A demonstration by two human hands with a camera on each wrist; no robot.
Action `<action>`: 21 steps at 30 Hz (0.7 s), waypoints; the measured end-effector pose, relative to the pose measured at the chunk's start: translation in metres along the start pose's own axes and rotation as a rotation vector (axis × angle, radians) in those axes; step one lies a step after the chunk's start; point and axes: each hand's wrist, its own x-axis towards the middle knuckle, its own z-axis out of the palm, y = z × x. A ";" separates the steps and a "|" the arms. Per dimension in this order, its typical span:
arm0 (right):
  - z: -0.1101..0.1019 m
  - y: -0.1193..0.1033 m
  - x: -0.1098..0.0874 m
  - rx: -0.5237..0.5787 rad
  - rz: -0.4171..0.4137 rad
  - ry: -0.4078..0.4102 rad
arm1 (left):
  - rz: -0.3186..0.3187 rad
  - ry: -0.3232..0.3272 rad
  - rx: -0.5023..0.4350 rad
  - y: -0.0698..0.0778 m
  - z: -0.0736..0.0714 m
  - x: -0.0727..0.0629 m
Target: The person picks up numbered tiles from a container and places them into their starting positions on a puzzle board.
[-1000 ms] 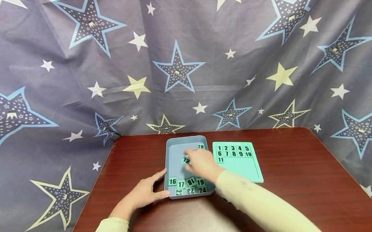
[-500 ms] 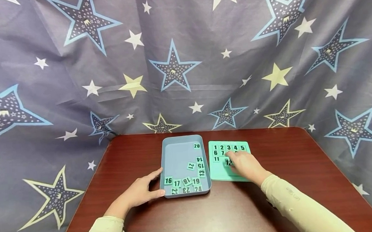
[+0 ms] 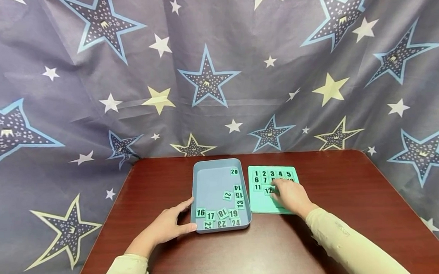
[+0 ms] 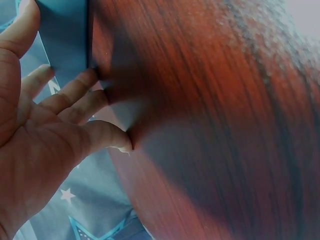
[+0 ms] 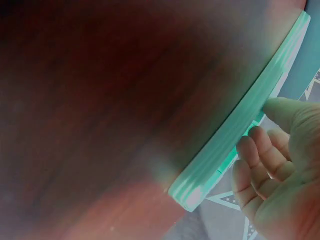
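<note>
My right hand [image 3: 291,195] holds a small green number tile marked 12 [image 3: 268,190] at its right side, between thumb and index finger. The tile sits slightly askew over the mint-green board [image 3: 259,203], just right of tile 11 [image 3: 257,187]. In the right wrist view the thumb [image 5: 286,111] is at the board, with the other fingers bent beside it. My left hand [image 3: 164,227] touches the left side of the blue-grey tray [image 3: 209,187], its thumb and fingers spread and fairly straight.
Inside the tray lie several loose tiles, among them 16 [image 3: 200,212], 21 [image 3: 227,195] and 20 [image 3: 234,172]. Tiles 1 to 11 fill the board's upper rows. Both stand on a dark red wooden table [image 3: 338,197], with a star-patterned curtain [image 3: 156,74] behind.
My right hand has carried tile 12 rightward from the tray to the board, then stayed there as the tile settled beside tile 11. The left hand has stayed at the tray's side.
</note>
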 end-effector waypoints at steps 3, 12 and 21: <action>0.001 -0.001 0.003 0.056 0.079 -0.035 | 0.002 0.000 -0.002 0.001 -0.002 0.000; 0.004 -0.008 0.009 0.082 0.180 -0.036 | 0.012 -0.008 -0.001 0.002 -0.001 -0.002; 0.004 -0.014 0.012 0.076 0.149 -0.015 | 0.007 -0.006 0.003 0.002 -0.002 -0.002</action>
